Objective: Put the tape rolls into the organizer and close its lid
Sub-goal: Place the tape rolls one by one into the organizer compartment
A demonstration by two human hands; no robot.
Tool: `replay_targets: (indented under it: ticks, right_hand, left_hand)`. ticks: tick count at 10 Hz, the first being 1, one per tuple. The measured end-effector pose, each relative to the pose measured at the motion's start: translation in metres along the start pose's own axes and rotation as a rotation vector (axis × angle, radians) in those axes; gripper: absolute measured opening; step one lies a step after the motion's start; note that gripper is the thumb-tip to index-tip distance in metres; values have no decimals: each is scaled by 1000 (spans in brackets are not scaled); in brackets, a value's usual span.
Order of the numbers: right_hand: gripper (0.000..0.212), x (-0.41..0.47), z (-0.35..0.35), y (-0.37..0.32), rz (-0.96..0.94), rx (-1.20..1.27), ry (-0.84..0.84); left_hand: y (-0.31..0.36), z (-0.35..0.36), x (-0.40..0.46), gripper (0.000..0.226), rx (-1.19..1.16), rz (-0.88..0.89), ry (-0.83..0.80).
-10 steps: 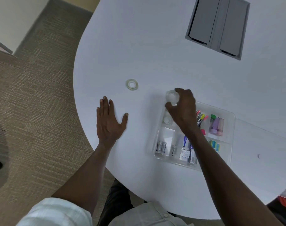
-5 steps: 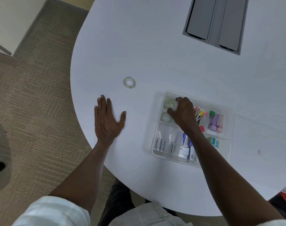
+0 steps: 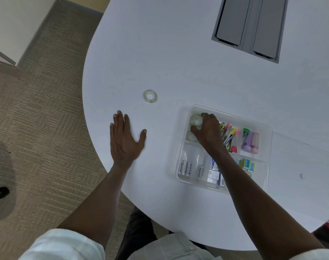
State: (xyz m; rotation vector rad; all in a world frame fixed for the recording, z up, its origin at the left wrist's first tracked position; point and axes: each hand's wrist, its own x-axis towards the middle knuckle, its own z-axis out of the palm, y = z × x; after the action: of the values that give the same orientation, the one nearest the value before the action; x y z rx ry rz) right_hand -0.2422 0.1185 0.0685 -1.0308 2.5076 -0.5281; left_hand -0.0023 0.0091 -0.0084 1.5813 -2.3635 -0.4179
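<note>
A clear plastic organizer (image 3: 265, 128) sits on the white table, lidless on top. My right hand (image 3: 208, 131) reaches into its far left compartment, fingers curled around a clear tape roll (image 3: 196, 120). A second clear tape roll (image 3: 191, 136) lies in the same compartment, partly under my hand. A third tape roll (image 3: 150, 96) lies flat on the table, apart from both hands. My left hand (image 3: 125, 139) rests flat on the table with fingers spread, holding nothing. The clear lid (image 3: 302, 166) lies flat to the right of the organizer.
The organizer also holds batteries (image 3: 186, 167), pens (image 3: 229, 134), small boxes and coloured tubes (image 3: 251, 140). A grey cable hatch (image 3: 248, 27) is set into the table at the back. The table's curved edge runs close on the left, with carpet below.
My right hand has carried a tape roll from just beyond the organizer's far left corner down into its far left compartment. My left hand has stayed flat.
</note>
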Motion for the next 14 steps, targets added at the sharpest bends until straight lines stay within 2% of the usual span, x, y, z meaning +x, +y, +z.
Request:
replay_targets:
  ticks: [1, 4, 9, 10, 11, 12, 14]
  right_hand:
    - [54, -2, 2, 0, -7, 16, 7]
    - [49, -5, 5, -2, -41, 15, 72]
    - [60, -5, -2, -2, -20, 14, 21]
    - [59, -9, -8, -8, -28, -39, 69]
    - [52, -12, -14, -23, -70, -124, 222]
    - [44, -6, -12, -45, -179, -78, 301]
    - [44, 28, 16, -83, -398, -85, 68]
  left_hand:
    - [1, -1, 0, 83, 5, 1, 4]
    - [1, -1, 0, 84, 0, -3, -14]
    - [1, -1, 0, 84, -10, -6, -25]
    - [0, 0, 0, 83, -19, -4, -7]
    - [0, 1, -1, 83, -25, -2, 0]
    - [0, 1, 0, 83, -23, 2, 4]
    - [0, 1, 0, 83, -26, 1, 7]
